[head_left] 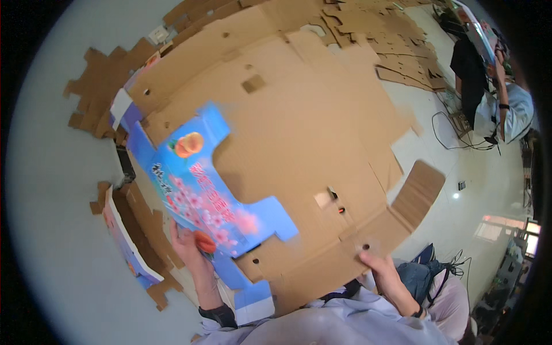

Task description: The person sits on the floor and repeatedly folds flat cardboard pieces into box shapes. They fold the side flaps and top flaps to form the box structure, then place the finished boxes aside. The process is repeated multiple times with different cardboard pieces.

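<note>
A large flattened brown cardboard carton (299, 132) spreads out before me, with small round holes near its edges. Over its left side lies a blue printed cardboard panel (187, 198) with pink blossoms and orange fruit, its tabs sticking out to the right. Whether the panel is joined to the carton, I cannot tell. My left hand (192, 256) is closed on the panel's lower left edge, part of its fingers hidden behind it. At the carton's near right edge, my right hand (388, 279) pinches the cardboard, thumb on top beside a hole, other fingers hidden underneath.
Brown cardboard pieces (385, 34) cover the floor at the far side, with more cut cardboard (98, 86) at the far left. An open carton (135, 236) sits at the left. On the right are black cables (451, 135), a dark blue bag (418, 275) and another person (514, 112).
</note>
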A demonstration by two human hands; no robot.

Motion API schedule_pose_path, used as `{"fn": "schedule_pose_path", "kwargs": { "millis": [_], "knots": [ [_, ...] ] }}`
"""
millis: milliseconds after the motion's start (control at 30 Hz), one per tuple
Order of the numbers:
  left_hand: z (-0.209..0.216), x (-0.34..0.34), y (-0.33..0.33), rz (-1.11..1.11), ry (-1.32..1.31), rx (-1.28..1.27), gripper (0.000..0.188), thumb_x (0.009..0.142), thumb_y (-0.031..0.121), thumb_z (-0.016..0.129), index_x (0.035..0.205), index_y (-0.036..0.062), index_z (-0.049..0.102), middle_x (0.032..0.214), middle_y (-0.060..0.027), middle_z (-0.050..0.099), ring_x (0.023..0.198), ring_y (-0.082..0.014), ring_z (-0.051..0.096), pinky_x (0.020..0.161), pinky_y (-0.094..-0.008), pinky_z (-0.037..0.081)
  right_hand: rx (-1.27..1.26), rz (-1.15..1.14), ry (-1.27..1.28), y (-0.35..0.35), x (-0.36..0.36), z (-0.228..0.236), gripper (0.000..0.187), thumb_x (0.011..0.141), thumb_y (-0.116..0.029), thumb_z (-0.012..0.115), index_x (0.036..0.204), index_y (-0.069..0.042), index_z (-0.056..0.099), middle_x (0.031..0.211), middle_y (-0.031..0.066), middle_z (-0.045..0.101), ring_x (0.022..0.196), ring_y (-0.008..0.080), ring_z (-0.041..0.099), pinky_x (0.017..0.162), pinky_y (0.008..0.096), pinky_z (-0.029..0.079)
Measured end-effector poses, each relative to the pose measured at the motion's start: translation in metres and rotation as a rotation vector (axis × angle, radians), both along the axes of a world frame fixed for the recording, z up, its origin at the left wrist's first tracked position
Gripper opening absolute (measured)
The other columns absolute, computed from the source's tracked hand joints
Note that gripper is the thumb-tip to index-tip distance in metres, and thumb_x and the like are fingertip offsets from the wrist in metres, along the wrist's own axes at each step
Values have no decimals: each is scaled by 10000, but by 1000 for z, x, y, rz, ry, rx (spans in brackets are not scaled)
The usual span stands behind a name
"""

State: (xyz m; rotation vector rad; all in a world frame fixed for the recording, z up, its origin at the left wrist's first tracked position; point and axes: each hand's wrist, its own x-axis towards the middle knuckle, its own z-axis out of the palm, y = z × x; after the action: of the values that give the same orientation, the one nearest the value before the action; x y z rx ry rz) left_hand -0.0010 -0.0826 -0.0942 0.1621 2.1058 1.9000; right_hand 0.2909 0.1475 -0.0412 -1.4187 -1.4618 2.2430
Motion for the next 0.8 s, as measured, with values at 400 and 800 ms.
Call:
{"fn": "schedule_pose_path", "kwargs": {
  "millis": [400, 800],
  "knots": [
    [16, 1, 62, 606, 297, 115, 370, 974, 321, 506, 1166, 12, 441, 959, -87, 560, 792, -155, 579, 628, -275, 505, -503, 225, 432, -16, -145, 2, 709, 956, -289, 509, 1458, -22, 84, 1269, 179, 472, 1090, 226, 532, 924, 344, 444],
    [44, 10, 151, 479, 545, 151, 690, 892, 381, 627, 1318, 42, 202, 840, -174, 591, 572, -209, 599, 431, -280, 513, 66, -13, 699, 32, -172, 6, 969, 815, -247, 680, 1454, 41, 12, 1351, 184, 368, 1240, 265, 410, 1036, 354, 343]
  ]
}}
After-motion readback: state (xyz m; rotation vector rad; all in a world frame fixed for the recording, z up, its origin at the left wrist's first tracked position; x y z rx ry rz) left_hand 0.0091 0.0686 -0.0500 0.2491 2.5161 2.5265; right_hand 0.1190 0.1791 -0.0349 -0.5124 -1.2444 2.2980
